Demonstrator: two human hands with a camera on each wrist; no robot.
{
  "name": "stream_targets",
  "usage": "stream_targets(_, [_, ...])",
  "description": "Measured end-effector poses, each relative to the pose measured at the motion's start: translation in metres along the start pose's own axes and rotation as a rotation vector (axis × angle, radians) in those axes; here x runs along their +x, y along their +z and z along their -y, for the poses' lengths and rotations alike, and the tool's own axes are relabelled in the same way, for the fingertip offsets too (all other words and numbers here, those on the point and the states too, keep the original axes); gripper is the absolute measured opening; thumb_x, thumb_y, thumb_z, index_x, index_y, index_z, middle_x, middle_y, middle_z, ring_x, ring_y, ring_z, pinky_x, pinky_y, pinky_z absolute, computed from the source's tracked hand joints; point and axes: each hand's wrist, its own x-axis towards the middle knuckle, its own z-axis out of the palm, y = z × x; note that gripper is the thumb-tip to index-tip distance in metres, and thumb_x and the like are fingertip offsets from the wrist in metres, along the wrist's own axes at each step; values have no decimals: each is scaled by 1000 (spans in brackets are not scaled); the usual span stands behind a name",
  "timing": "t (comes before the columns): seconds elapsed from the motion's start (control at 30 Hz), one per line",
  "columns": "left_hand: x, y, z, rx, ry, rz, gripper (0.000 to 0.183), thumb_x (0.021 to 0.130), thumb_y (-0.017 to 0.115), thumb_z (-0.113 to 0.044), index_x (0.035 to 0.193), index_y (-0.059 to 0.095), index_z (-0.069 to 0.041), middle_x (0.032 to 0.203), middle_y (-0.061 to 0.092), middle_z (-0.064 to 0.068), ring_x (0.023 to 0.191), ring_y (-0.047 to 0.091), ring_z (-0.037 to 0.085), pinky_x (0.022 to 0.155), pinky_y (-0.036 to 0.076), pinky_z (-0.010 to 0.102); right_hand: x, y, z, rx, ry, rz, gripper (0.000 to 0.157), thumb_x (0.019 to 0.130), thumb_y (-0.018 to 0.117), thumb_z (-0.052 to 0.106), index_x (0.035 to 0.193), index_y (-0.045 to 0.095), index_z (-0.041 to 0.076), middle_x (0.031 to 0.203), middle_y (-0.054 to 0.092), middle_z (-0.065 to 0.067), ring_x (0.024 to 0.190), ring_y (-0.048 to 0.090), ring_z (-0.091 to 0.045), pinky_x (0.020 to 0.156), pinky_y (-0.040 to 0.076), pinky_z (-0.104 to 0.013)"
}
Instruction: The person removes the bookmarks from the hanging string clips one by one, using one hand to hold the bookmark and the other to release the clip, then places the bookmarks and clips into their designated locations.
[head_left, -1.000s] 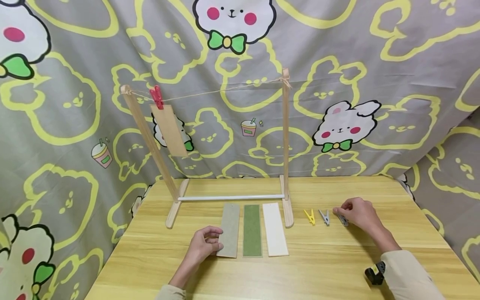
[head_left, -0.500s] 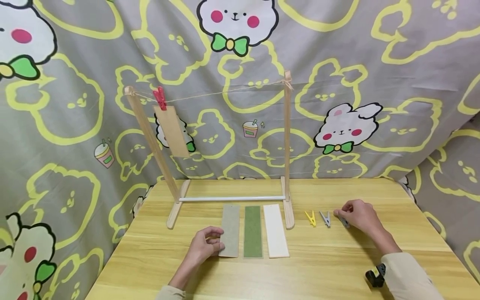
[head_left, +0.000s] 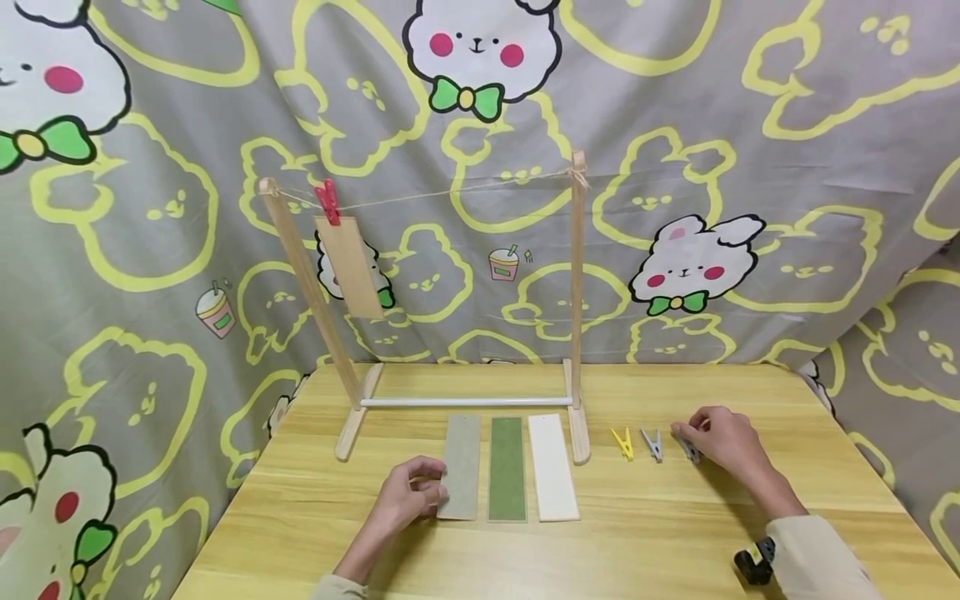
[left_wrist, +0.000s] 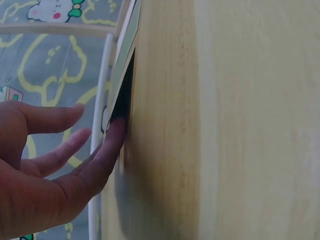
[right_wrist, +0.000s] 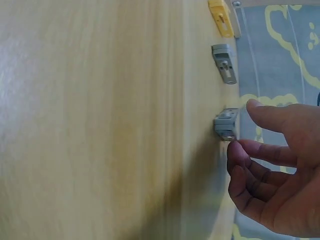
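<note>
My left hand (head_left: 408, 493) is at the left edge of a grey rectangular card (head_left: 460, 467) lying on the table. In the left wrist view one digit touches beneath the card's slightly raised edge (left_wrist: 120, 90), while the other fingers stay apart from it. My right hand (head_left: 723, 433) is at the rightmost grey clothespin (head_left: 690, 450). The right wrist view has that clothespin (right_wrist: 226, 123) between thumb and fingers; the thumb stands clear of it and a fingertip is close to its lower end. Another grey clothespin (head_left: 652, 446) and a yellow one (head_left: 623, 443) lie to its left.
A green card (head_left: 507, 468) and a white card (head_left: 553, 467) lie beside the grey one. Behind them stands a wooden frame (head_left: 577, 292) with a string across its top. A red clothespin (head_left: 327, 202) holds a tan card (head_left: 350, 267) there. A patterned curtain hangs behind.
The head view has tilted slightly, so the scene sits a little lower. Both hands keep nearly the same places beside the grey card and the clothespin.
</note>
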Motion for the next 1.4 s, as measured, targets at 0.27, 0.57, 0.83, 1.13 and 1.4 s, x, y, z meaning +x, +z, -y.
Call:
stream_targets(0.27, [0, -1, -1, 3, 20, 6, 32, 90, 69, 7, 119, 60, 14, 117, 63, 27, 92, 66, 23, 73, 64, 42, -5, -6, 2, 4, -1, -17, 47, 99, 67, 38, 105, 68, -9, 90, 71, -18, 80, 66, -31, 65, 54, -46])
stream_targets(0.57, [-2, -1, 0, 33, 36, 21, 30, 93, 68, 4, 121, 60, 13, 119, 62, 27, 98, 67, 27, 74, 64, 45, -11, -7, 7, 9, 6, -41, 55, 102, 63, 41, 113, 65, -12, 90, 71, -18, 76, 66, -27, 63, 55, -46])
stream_targets(0.83, [2, -1, -3, 65, 82, 9, 29, 96, 67, 0, 122, 61, 10, 122, 62, 28, 100, 68, 32, 74, 63, 45, -14, -8, 16, 4, -34, -115, 53, 101, 64, 43, 113, 67, -9, 88, 70, -12, 76, 65, -25, 61, 52, -40])
stream_targets(1.13, [8, -2, -15, 67, 148, -17, 28, 97, 67, -3, 122, 64, 8, 123, 62, 27, 99, 68, 33, 72, 62, 46, -17, -15, 26, 23, -46, -145, 54, 101, 63, 46, 114, 68, -6, 91, 71, -13, 80, 66, -28, 63, 52, -42])
stream_targets(1.4, [13, -5, -25, 77, 186, -52, 24, 96, 66, -1, 120, 65, 6, 123, 64, 24, 104, 66, 39, 76, 57, 30, -18, -19, 35, 44, -87, -196, 44, 100, 67, 37, 112, 70, -5, 86, 71, -9, 77, 65, -23, 62, 50, -36])
